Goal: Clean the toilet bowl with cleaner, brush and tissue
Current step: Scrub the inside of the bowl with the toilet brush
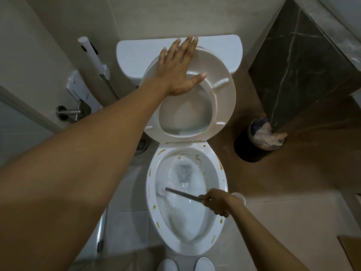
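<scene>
Standing over the toilet bowl (pixel 187 241), the person has it open below them, its white rim dotted with yellow-brown streaks on both sides and at the back, and foamy water churning in the basin. Behind it the raised seat (pixel 220 106) leans toward the cistern (pixel 136 53). The left hand (pixel 176 71) lies flat on that seat, fingers straight and spread, pressing it back so it cannot drop. To the right a dark waste bin (pixel 246 147) holding crumpled paper stands on the floor, well apart from the bowl. A bidet sprayer (pixel 91 53) hangs on the left wall.

The right hand (pixel 216 202) is curled tight round the handle of the brush (pixel 181 194), which slants down to the left; its white head sits against the left inner wall, just below the rim. No cleaner bottle or tissue can be made out apart from the paper in the bin.

Scrubbing seems to be the step in hand, and it looks only partly done, since the rim marks remain. To do it well, the head should probably climb higher and work round the rim, under the lip, with short firm strokes over each streak. Keeping the handle low would limit splashing, and the left palm should go on bracing the seat.
</scene>
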Tool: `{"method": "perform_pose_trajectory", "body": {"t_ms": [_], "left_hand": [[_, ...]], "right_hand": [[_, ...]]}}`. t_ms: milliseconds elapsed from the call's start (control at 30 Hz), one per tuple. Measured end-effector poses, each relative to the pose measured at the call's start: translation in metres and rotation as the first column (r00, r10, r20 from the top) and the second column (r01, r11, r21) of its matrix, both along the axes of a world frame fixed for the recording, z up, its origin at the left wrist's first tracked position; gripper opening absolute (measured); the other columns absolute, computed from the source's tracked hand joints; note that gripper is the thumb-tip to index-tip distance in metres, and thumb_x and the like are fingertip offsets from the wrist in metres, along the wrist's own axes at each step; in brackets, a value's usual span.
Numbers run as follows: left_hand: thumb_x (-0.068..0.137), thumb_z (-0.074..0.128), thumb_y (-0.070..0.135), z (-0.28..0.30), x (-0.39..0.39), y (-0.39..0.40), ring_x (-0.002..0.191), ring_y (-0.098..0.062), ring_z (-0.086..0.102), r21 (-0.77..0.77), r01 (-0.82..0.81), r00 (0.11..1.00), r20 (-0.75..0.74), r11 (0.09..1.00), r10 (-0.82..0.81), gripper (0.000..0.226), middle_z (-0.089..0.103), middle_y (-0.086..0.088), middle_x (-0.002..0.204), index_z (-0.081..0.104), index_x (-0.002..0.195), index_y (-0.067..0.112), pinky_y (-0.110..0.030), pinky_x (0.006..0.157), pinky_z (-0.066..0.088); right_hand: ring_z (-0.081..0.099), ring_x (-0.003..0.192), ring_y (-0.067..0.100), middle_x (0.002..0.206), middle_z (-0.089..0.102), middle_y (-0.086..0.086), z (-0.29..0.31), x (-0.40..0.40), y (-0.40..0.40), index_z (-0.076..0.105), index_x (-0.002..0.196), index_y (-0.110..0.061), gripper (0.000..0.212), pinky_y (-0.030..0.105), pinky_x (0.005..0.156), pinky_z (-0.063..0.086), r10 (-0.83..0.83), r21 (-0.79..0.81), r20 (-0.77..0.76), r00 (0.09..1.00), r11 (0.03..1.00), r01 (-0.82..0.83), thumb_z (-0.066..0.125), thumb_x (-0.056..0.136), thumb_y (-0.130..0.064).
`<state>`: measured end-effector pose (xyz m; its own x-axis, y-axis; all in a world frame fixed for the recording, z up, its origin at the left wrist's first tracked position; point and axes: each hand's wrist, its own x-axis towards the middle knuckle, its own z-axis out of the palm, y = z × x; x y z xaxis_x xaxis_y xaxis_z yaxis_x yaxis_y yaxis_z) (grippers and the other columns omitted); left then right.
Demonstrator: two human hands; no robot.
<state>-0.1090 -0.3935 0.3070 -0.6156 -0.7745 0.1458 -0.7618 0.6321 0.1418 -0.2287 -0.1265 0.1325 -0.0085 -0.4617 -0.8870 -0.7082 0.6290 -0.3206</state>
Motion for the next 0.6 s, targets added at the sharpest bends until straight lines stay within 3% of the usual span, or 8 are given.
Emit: {"method": "perform_pose_trajectory", "body": {"t_ms": [133,400,600], "left_hand": [[0.092,0.033,0.063,0.001,0.000,0.000,0.146,-0.024,-0.009,0.001,-0.005,1.000,-0.003,1.000,0.005,0.084,-0.008,-0.001,0.160,-0.008,0.152,0.020,-0.049,0.116,-0.004],[0.092,0.034,0.063,-0.001,-0.001,0.000,0.146,-0.025,-0.008,-0.012,-0.005,1.000,-0.007,1.000,0.005,0.085,-0.007,0.000,0.160,-0.007,0.152,0.020,-0.049,0.116,-0.003],[0.092,0.033,0.063,0.000,0.000,0.000,0.146,-0.023,-0.008,-0.010,-0.008,1.000,-0.014,1.000,0.008,0.084,-0.007,0.001,0.160,-0.007,0.152,0.021,-0.049,0.116,-0.003]], "right_hand": [[0.031,0.047,0.009,0.063,0.040,0.000,-0.016,0.010,0.027,0.051,0.134,-0.022,0.035,0.020,0.039,0.027,-0.226,-0.036,0.116,0.967,0.972,0.232,0.039,0.101,-0.027],[0.020,0.041,0.010,0.059,0.030,0.003,-0.013,-0.027,0.068,0.052,0.130,-0.042,0.033,0.020,0.040,0.018,-0.260,0.148,0.154,0.953,0.960,0.238,0.041,0.101,-0.032],[0.030,0.042,0.009,0.062,0.038,-0.001,-0.037,0.017,0.059,0.047,0.139,-0.031,0.038,0.021,0.037,0.026,-0.300,-0.052,0.160,0.941,0.949,0.311,0.041,0.101,-0.027]]}}
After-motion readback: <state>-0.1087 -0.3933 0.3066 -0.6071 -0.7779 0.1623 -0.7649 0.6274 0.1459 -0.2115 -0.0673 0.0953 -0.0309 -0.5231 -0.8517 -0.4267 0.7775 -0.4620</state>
